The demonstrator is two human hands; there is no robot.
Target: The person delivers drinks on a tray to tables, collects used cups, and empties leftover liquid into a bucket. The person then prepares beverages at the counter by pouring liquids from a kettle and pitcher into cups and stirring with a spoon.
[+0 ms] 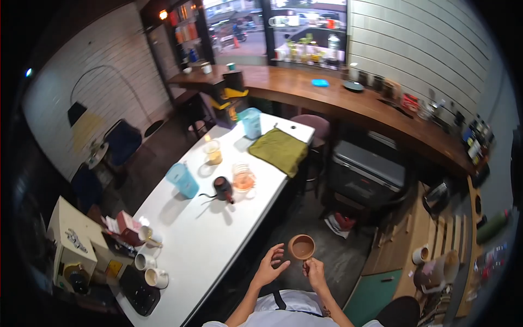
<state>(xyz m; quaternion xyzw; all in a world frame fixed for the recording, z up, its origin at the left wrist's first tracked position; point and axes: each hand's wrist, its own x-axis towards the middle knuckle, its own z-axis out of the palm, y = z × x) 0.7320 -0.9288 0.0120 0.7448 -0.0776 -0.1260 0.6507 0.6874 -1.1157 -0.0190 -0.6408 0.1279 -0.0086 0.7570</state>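
A brown mug (302, 240) is held in front of my body, above the dark floor, its opening turned up toward me. My right hand (315, 273) grips it at the handle side. To the left of the mug is my left hand (270, 267), fingers spread and apart from it, with nothing in the palm. Nearest on the white table (218, 245) are a dark gooseneck kettle (222, 188) and a glass vessel (243, 180) with an orange-brown tint. I cannot make out what, if anything, is inside the mug.
Blue pitchers (183, 181), a yellowish glass vessel (213, 152) and an olive cloth (279, 151) are on the table. Light mugs (156, 278) stand beside a cream machine (81, 240). A wooden counter (283, 79) runs along the window; a wooden cabinet with a cup (420, 255) is at right.
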